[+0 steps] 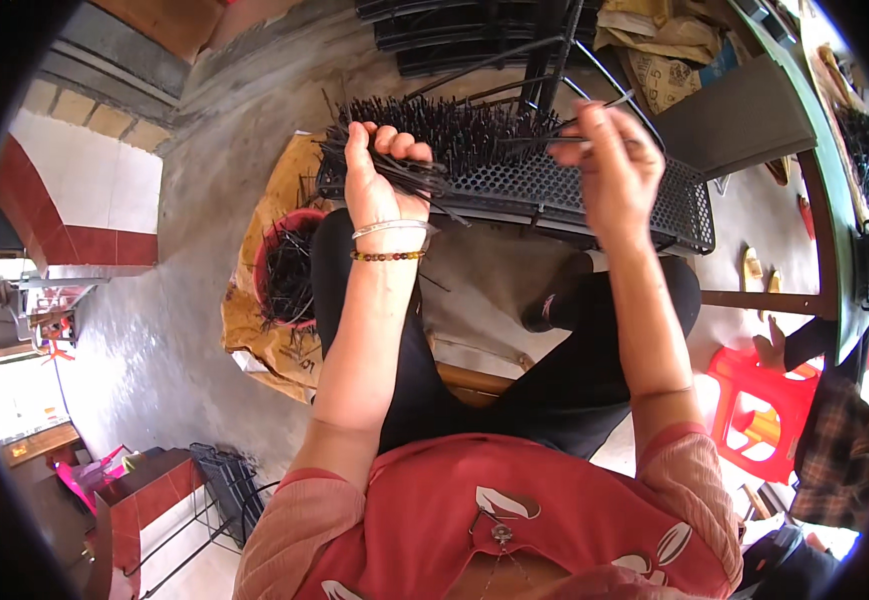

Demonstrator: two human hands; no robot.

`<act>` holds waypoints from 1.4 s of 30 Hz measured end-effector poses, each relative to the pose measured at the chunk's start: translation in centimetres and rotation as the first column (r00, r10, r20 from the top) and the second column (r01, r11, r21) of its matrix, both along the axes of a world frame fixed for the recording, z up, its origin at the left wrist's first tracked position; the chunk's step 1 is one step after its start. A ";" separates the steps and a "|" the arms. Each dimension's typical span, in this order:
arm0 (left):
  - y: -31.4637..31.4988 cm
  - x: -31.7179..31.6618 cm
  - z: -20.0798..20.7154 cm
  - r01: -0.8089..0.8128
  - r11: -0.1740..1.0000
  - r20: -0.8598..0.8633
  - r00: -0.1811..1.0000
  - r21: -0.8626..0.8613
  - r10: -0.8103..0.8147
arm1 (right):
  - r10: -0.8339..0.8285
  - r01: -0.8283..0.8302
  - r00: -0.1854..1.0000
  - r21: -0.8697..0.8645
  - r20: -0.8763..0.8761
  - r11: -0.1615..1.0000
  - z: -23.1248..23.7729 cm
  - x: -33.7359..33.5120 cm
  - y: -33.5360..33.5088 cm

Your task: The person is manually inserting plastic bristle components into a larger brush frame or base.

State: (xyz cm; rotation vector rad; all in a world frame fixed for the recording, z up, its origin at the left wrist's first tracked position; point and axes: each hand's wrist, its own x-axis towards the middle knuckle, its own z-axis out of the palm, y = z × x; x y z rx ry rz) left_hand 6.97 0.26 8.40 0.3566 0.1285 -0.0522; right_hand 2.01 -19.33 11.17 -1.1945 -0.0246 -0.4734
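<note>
My left hand (pixel 379 165), with bangles at its wrist, is closed round a loose bundle of thin black sticks (pixel 416 180). It is over the left end of a black perforated rack (pixel 574 190). Many thin black sticks (pixel 454 125) stand upright in the rack's holes, packed densely on the left and middle. My right hand (pixel 614 160) is above the rack's right part, fingers pinched together and slightly blurred. A thin dark stick appears to reach leftward from its fingertips; the exact grip is hard to see.
A red basin (pixel 266 270) of black sticks sits on brown sacking (pixel 254 340) left of my legs. Black racks (pixel 454 35) lie beyond the rack. A green-edged table (pixel 814 200) and a red plastic stool (pixel 764 410) are at right. Another person's plaid clothing (pixel 834 450) shows there.
</note>
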 end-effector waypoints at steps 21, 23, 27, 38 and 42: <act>1.2 -6.0 -4.9 0.663 0.677 -0.013 0.717 0.321 -0.697 | 0.263 -0.434 0.814 -0.240 -0.518 0.868 -2.8 1.8 -1.4; 1.3 -5.9 -5.1 0.667 0.667 -0.012 0.710 0.332 -0.704 | 0.349 -0.484 0.784 -0.153 -0.513 0.862 -2.7 1.6 -1.0; 1.1 -6.1 -4.6 0.703 0.560 -0.079 0.651 0.438 -0.755 | 0.486 -0.540 0.742 0.017 -0.461 0.841 -2.6 1.5 -0.7; 0.7 -6.7 -4.4 0.674 0.257 -0.237 0.550 0.693 -0.801 | 0.479 -0.587 0.747 -0.119 -0.460 0.801 -3.0 1.5 -0.6; 0.9 -6.6 -4.8 0.673 0.294 -0.213 0.563 0.679 -0.799 | 0.441 -0.553 0.771 -0.138 -0.460 0.822 -3.2 1.5 -0.6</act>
